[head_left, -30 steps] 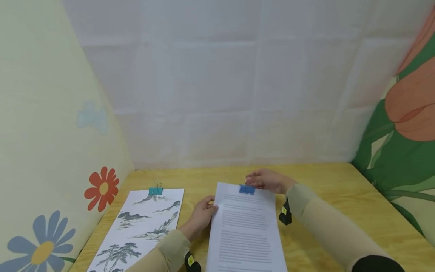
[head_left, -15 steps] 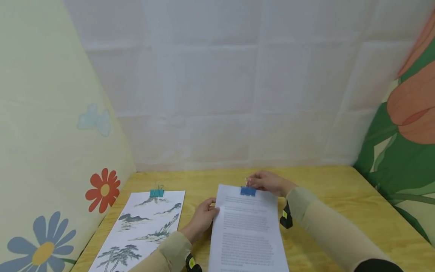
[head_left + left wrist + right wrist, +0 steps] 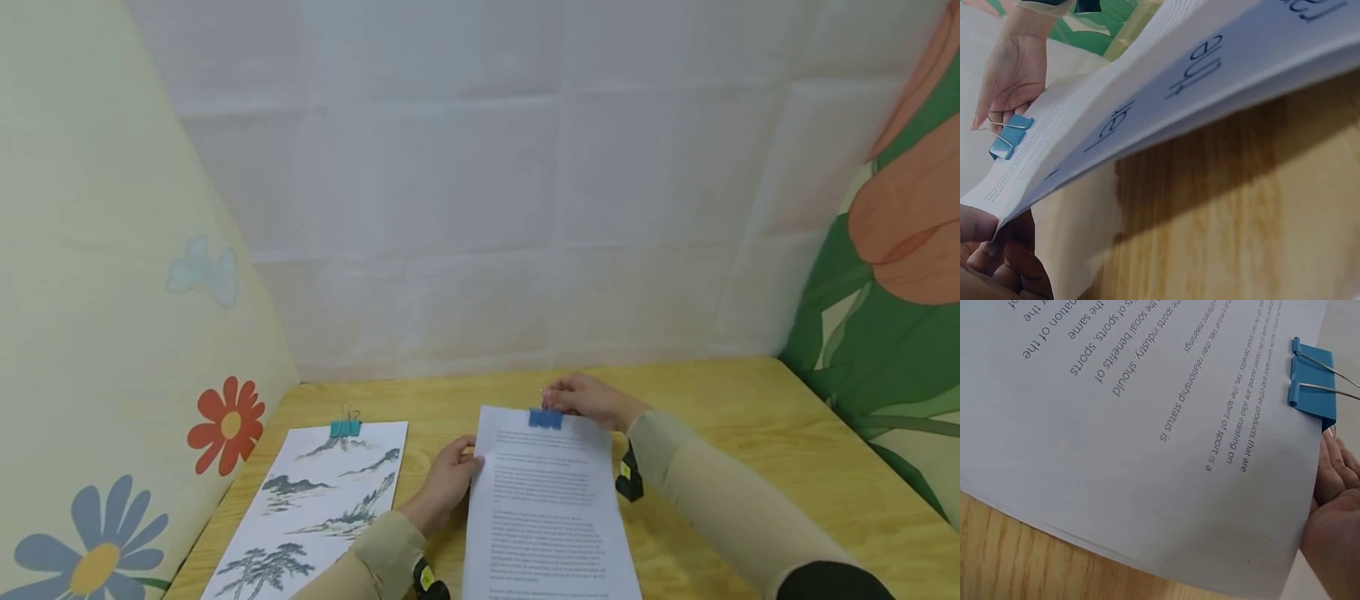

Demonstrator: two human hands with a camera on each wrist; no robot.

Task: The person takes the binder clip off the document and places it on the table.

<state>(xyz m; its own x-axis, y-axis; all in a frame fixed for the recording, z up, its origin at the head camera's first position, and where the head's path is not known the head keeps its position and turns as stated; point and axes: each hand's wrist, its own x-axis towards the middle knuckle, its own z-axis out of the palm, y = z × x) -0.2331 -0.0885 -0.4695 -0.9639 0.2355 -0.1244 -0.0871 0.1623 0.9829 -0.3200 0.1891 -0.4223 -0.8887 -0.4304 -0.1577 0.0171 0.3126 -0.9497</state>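
A stack of printed paper (image 3: 551,508) stands tilted up over the table, with lines of text on its front sheet. My left hand (image 3: 445,483) pinches the stack's left edge, thumb in front and fingers behind, as the left wrist view shows. A blue binder clip (image 3: 1011,135) bites the middle of the top edge, its wire handles sticking up past the paper. My right hand (image 3: 592,400) holds the clip by these handles, the thumb at a handle's tip. The right wrist view shows that hand partly hidden behind the sheets.
To the left lies a second sheet (image 3: 330,492) with ink landscapes, a teal binder clip (image 3: 345,428) on its top edge. The wooden table (image 3: 720,450) ends at a white cloth backdrop (image 3: 480,208). Flower-painted panels (image 3: 97,333) stand on both sides.
The right hand's fingers have gathered a little closer at the blue clip's handles. The left hand and the stack have stayed nearly in place; the head view shifts slightly.
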